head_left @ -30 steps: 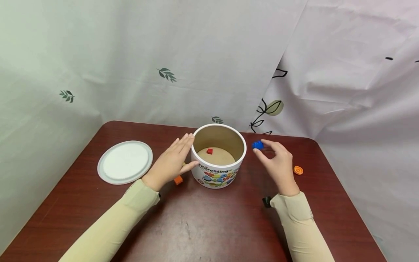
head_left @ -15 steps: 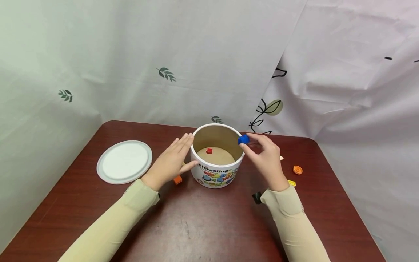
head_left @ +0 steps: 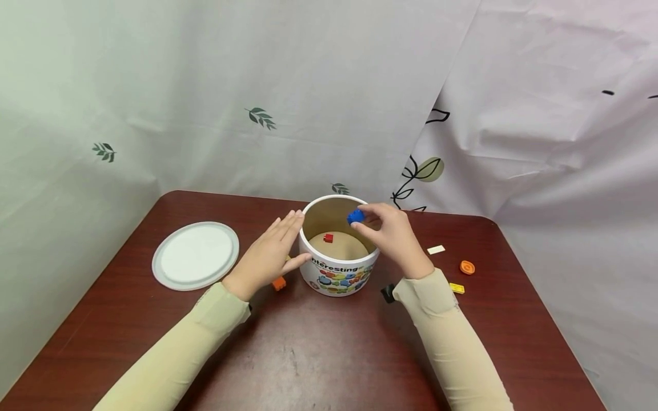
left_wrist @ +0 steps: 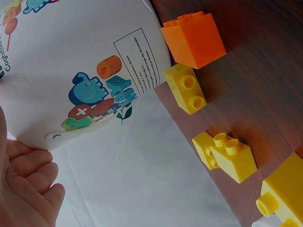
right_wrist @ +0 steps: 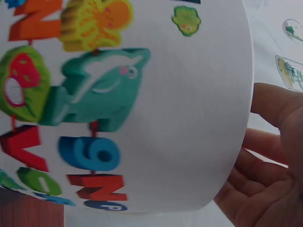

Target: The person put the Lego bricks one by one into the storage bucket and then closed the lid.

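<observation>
Blue toy brick point(head_left: 356, 216) over the white printed tub's point(head_left: 341, 279) mouth, toward one o'clock.
The right hand point(head_left: 393, 237) pinches it between thumb and fingers; the left hand point(head_left: 268, 257), fingers straight, thumb spread, grips nothing at the tub's nine o'clock side. The brick is probably light, stiff, sturdy plastic, slightly slick; pinch opposite sides.

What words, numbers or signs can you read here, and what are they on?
"nteresting": white bucket, front.
"Cog_itive", one letter unclear: same bucket.
"N", "V", "N": printed pictures on the bucket.
"9", possibly "6": likewise there.
Boxed label on the bucket: too small to read.
Blue oval: mark too blurred.
</observation>
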Motion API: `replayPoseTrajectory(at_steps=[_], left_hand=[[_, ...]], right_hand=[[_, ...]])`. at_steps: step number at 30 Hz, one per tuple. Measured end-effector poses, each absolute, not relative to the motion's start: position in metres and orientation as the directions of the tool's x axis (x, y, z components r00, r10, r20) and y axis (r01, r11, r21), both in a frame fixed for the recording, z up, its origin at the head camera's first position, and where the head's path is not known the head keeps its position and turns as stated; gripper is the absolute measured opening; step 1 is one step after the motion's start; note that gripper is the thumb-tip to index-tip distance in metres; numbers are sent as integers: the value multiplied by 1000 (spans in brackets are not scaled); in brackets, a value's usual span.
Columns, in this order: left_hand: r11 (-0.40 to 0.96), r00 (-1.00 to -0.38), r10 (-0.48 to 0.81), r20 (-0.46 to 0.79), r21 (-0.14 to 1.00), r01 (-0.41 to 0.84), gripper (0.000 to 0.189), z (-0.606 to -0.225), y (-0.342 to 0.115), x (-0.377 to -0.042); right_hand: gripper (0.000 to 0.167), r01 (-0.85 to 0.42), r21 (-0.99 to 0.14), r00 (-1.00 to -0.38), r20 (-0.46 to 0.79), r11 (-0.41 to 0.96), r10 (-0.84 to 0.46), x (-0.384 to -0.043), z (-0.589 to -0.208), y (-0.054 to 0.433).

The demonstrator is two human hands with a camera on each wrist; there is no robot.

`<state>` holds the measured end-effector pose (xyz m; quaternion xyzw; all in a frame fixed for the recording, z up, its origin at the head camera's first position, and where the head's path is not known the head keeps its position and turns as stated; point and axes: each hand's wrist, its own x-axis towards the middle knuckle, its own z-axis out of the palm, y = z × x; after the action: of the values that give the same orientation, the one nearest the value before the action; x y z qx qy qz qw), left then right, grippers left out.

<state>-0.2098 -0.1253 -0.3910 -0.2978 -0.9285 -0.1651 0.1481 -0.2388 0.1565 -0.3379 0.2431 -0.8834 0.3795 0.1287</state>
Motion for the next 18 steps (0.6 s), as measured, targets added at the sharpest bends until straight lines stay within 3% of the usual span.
replayPoseTrajectory(at_steps=[8,13,18], left_hand=[[770,-780,499,377,219,599,84,-393,-126,-210],[768,-774,506,380,208,605,84,-394,-125,-211],[769,-779,502,375,220,601,84,-393,-125,-210]], right_hand=[[34,-502,-543,-864,283,673,-417,-255,-338,146],[34,-482,-526,-876,318,701,-363,-255,-341,146],[27,-522,-512,-846,411,682,-339,-250,-341,148]])
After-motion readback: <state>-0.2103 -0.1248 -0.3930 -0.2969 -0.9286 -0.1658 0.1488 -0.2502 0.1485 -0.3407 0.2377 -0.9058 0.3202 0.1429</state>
